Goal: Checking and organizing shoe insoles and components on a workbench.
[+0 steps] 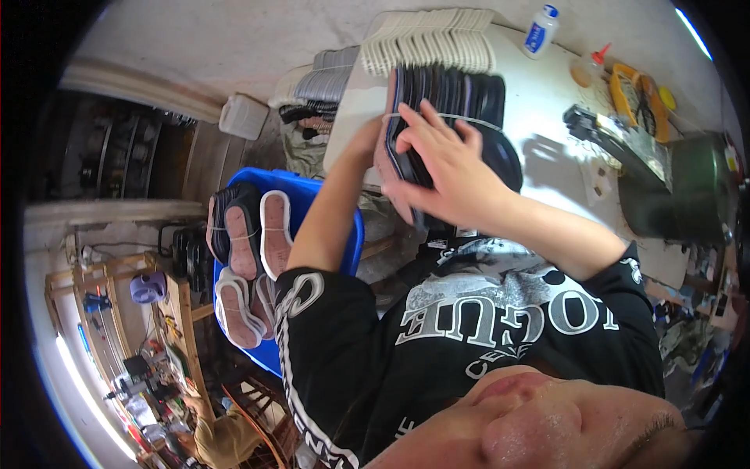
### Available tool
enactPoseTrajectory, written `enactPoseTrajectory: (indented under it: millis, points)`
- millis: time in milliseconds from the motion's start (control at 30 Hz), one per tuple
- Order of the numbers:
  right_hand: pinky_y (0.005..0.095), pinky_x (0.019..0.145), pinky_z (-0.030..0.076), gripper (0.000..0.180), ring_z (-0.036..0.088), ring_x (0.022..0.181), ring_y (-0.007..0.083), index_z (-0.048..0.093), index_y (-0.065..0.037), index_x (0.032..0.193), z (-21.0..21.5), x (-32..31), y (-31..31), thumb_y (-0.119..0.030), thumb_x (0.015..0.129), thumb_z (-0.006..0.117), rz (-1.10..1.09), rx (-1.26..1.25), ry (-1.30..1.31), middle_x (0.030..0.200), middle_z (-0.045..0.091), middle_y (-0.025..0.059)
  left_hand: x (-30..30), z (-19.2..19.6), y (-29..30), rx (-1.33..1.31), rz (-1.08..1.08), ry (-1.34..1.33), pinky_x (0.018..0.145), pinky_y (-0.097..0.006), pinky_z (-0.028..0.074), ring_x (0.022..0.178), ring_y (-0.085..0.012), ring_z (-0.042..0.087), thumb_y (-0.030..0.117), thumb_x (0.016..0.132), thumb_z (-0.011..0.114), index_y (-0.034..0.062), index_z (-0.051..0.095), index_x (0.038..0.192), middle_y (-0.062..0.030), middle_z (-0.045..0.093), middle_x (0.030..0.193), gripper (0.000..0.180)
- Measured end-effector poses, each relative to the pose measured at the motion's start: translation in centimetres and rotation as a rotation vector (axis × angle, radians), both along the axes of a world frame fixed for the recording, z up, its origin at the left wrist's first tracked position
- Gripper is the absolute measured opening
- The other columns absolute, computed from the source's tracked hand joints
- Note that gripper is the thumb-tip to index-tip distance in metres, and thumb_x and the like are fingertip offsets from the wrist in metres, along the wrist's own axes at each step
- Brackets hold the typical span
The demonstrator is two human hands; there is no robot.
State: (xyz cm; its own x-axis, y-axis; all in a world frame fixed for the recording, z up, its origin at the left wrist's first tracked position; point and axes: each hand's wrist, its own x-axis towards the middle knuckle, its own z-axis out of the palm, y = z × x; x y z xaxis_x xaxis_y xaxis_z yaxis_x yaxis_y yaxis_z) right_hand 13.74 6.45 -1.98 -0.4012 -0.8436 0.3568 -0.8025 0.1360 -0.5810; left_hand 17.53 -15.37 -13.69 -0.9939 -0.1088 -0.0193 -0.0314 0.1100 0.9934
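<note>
A bundle of shoe soles [461, 90], mostly black with a pinkish one at its left end, stands on edge at the near side of the white table. A thin pale band [486, 123] runs across it. My right hand [449, 160] lies over the front of the bundle with its fingers spread, close to the band; it is slightly blurred. At the left end, my left hand [372, 137] meets the bundle, and its fingers are hidden behind the soles.
Rows of off-white soles [430, 39] and a grey stack [324, 74] sit behind. A white bottle [541, 31], red-tipped bottle [590, 66], yellow basket [637, 102] and dark green machine [680, 187] are rightward. Banded soles fill a blue tub [355, 242]. Another person [223, 434] works lower left.
</note>
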Motion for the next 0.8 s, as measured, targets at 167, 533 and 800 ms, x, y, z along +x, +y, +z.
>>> enactPoseTrajectory:
  millis: [167,533,800]
  points:
    - [0.0486,0.098,0.031,0.041,0.042,0.131,0.0249,0.049,-0.007,0.126,-9.3,-4.5,-2.6,-0.031,0.093,0.055,-0.036,0.195,-0.075,0.138,0.048,0.0128,1.2,-0.3,-2.9,0.3,0.487,-0.547,0.097,-0.036,0.042,0.115,-0.0248,0.054,0.045,0.099,0.04,-0.008,0.047,0.128,-0.0174,0.055,0.127,0.061]
    - [0.0332,0.062,0.047,0.032,0.059,0.072,0.0182,0.061,-0.003,0.102,-6.8,-14.5,-11.0,-0.026,0.082,0.07,0.443,0.845,-0.34,0.082,0.063,0.0057,0.6,4.1,6.8,-0.67,0.183,-0.489,0.096,-0.045,0.045,0.115,-0.0454,0.052,0.065,0.074,0.066,-0.019,0.04,0.123,-0.0364,0.047,0.127,0.101]
    - [0.0341,0.064,0.048,0.019,0.06,0.076,0.0185,0.064,-0.005,0.099,-8.4,-20.6,-14.6,-0.011,0.081,0.061,0.453,0.451,-0.226,0.082,0.063,0.0069,-0.8,5.8,9.3,-0.988,0.318,-0.46,0.086,-0.047,0.049,0.11,-0.0379,0.053,0.056,0.068,0.076,-0.0082,0.048,0.11,-0.0229,0.054,0.115,0.081]
